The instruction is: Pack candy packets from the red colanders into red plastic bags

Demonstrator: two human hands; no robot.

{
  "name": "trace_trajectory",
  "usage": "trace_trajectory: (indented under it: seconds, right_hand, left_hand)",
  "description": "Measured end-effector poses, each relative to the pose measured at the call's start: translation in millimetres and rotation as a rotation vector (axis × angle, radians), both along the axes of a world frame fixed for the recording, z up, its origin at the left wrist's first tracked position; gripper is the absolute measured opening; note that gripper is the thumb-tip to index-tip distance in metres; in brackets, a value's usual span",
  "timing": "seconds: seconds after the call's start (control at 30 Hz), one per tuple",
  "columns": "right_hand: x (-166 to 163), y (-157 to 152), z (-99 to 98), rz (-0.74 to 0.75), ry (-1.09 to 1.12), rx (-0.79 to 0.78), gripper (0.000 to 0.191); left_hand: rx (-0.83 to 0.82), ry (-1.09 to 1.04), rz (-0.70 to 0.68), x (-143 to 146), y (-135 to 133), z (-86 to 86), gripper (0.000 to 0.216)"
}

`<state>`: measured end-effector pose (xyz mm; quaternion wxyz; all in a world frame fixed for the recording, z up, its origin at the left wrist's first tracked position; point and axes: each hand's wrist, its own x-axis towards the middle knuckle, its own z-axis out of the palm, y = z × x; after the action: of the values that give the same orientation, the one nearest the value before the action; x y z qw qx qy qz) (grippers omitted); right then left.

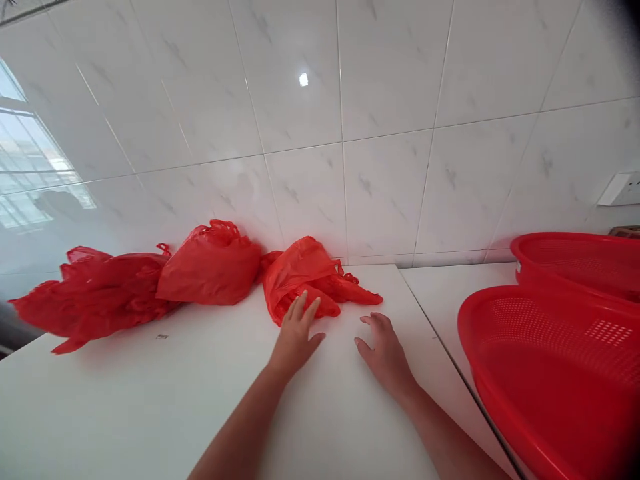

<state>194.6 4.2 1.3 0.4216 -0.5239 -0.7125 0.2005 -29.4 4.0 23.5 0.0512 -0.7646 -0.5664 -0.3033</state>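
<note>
A crumpled red plastic bag (305, 263) lies against the wall in front of me, its loose end trailing to the right. My left hand (296, 337) is at its near side with fingers spread, the fingertips overlapping the bag; whether they press on it I cannot tell. To the right, my right hand (384, 350) hovers over the white surface with its fingers curved and apart, holding nothing. It is just short of the bag's trailing end. Left of this bag sits a fuller, knotted red plastic bag (213, 267).
Further left, another crumpled red plastic bag (115, 293) reaches the edge of the white table (165, 400). Two red perforated plastic baskets (530, 387) stand at the right, beyond a seam in the surface. A tiled wall (390, 193) with a socket (625, 190) rises behind.
</note>
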Motion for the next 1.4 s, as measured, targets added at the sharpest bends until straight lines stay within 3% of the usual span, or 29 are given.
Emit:
trace_trajectory:
  seconds: [0.1,0.23,0.3,0.37,0.47,0.63,0.7,0.8,0.9,1.0,1.07,1.17,1.27,1.4]
  right_hand:
    - [-2.2,6.0,-1.9,0.027,-0.043,0.032,0.038]
    - [-10.2,17.2,-2.0,0.077,-0.028,0.088,0.057]
    - [-13.4,21.0,-1.0,0.136,-0.023,0.091,0.061]
    - [-14.2,22.3,1.4,0.203,0.022,0.055,0.048]
    - [-10.7,22.5,6.7,0.252,0.217,-0.127,0.03]
    - [4.0,30.3,13.7,0.252,0.702,-0.463,0.002]
    - [11.6,34.9,15.4,0.25,0.926,-0.52,0.009]
    - [18.8,38.2,18.1,0.245,1.114,-0.553,0.016]
    - [16.8,35.1,21.3,0.246,1.042,-0.575,0.014]
    - [10.6,30.1,22.7,0.305,0.835,-0.569,0.011]
    - [9.1,29.9,21.0,0.321,0.778,-0.547,0.011]
    - [13.3,36.6,15.2,0.258,1.005,-0.507,0.024]
    - [20.5,45.5,9.9,0.183,1.263,-0.472,0.035]
    - [25.7,48.8,7.2,0.14,1.375,-0.471,0.037]
  left_hand:
    - [-0.036,-0.054,0.003,26.7,14.3,-13.4,0.074]
    - [-0.214,-0.178,-0.118,30.0,6.4,-16.1,0.059]
    - [-0.171,-0.222,-0.167,29.8,-1.7,-14.9,0.054]
    - [-0.045,-0.223,-0.195,30.9,-6.9,-13.4,0.049]
    - [0.129,-0.242,-0.131,29.8,-6.2,-10.9,0.041]
    - [0.164,-0.466,0.03,13.3,1.1,-6.9,0.035]
    - [0.13,-0.527,0.018,8.5,0.4,-5.6,0.042]
    - [0.009,-0.614,-0.11,12.1,-4.7,-3.8,0.062]
    - [-0.137,-0.831,-0.279,26.9,-9.8,-3.6,0.082]
    - [-0.256,-1.046,-0.355,40.9,-10.1,-6.5,0.069]
    - [-0.309,-1.119,-0.276,44.0,-7.5,-8.4,0.047]
    - [-0.295,-1.195,-0.067,37.9,-2.7,-7.0,0.028]
    - [-0.222,-1.276,0.013,26.0,-0.6,-1.9,0.031]
    - [-0.199,-1.323,0.024,15.2,0.6,-2.0,0.042]
